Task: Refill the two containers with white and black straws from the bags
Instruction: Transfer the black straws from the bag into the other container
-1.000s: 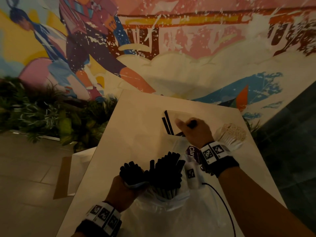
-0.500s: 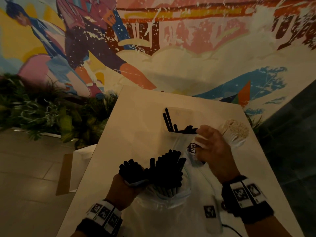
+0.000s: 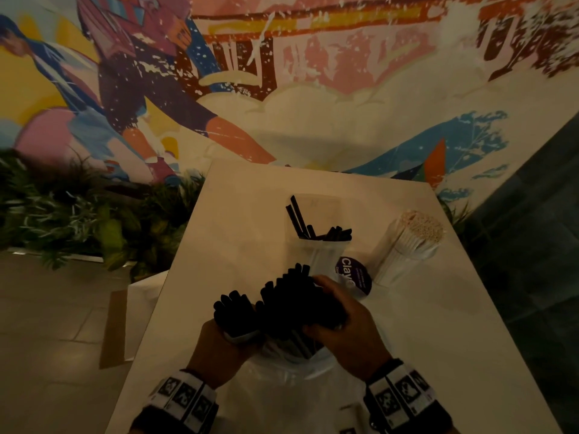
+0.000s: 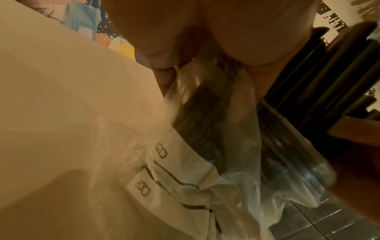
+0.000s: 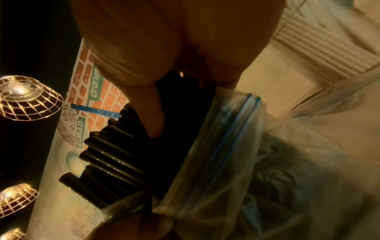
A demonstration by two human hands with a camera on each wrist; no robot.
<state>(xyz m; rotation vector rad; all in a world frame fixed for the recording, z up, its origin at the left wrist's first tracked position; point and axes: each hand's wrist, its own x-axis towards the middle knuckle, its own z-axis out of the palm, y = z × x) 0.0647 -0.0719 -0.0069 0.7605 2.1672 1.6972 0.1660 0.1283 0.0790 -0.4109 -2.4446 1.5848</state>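
A clear zip bag (image 3: 291,355) of black straws (image 3: 291,296) stands on the white table (image 3: 238,220) near me. My left hand (image 3: 219,343) grips the bag's mouth along with a small bunch of straws (image 3: 233,311). My right hand (image 3: 335,317) curls round the larger bunch sticking out of the bag; in the right wrist view its thumb (image 5: 152,113) lies across the black straws (image 5: 115,162) above the bag's zip (image 5: 222,146). Further back, a clear container (image 3: 319,252) holds a few black straws. To its right, another container (image 3: 407,245) is packed with white straws.
A purple round label (image 3: 354,274) shows between the right hand and the black-straw container. Green plants (image 3: 78,220) and a painted wall (image 3: 313,89) lie beyond the table's left and far edges. A second plastic bag (image 5: 329,105) lies on the table to the right.
My right hand has come back from the black-straw container to the bag and taken hold of the larger straw bunch. My left hand has stayed on the bag.
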